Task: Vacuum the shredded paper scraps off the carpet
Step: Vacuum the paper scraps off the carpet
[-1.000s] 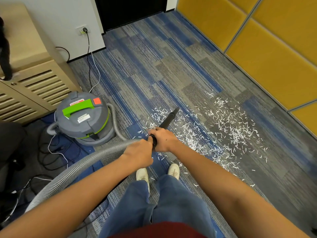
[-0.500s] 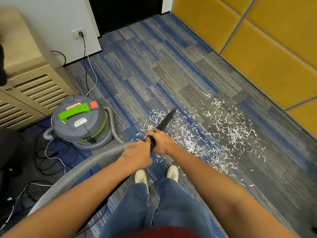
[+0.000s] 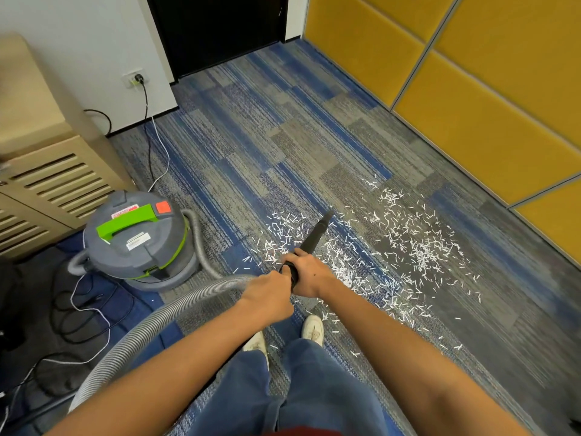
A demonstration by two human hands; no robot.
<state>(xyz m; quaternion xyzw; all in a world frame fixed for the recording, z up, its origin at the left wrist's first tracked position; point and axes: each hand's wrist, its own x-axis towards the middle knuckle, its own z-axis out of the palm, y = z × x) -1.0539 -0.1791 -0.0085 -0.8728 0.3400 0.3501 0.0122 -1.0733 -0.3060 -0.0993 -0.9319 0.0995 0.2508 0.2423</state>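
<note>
shredded white paper scraps [image 3: 408,247] lie strewn over the blue and grey striped carpet [image 3: 283,136], thickest in front of the person and out to their right, reaching toward the padded yellow wall panels [image 3: 471,121]. a few strips lie beside the white shoes [image 3: 312,330]. the tapered black vacuum nozzle [image 3: 314,236] points forward and down into the near edge of the scatter, its tip among the scraps. the right hand [image 3: 309,273] is wrapped round the nozzle's thick rear end, fingers curled over it. the left hand [image 3: 268,297] grips just behind, closed round the place where the ribbed grey hose [image 3: 151,328] joins the nozzle; the two hands touch. the hose runs back past the person's left arm and out of the bottom left, while another stretch curves up into the round grey canister vacuum [image 3: 138,243], which has a bright green handle [image 3: 125,223] and a red button [image 3: 163,207]. the canister stands on the floor to the left, near a pale wooden slatted cabinet [image 3: 47,184]. a black cable runs from a wall socket [image 3: 133,78] down toward the canister.
</note>
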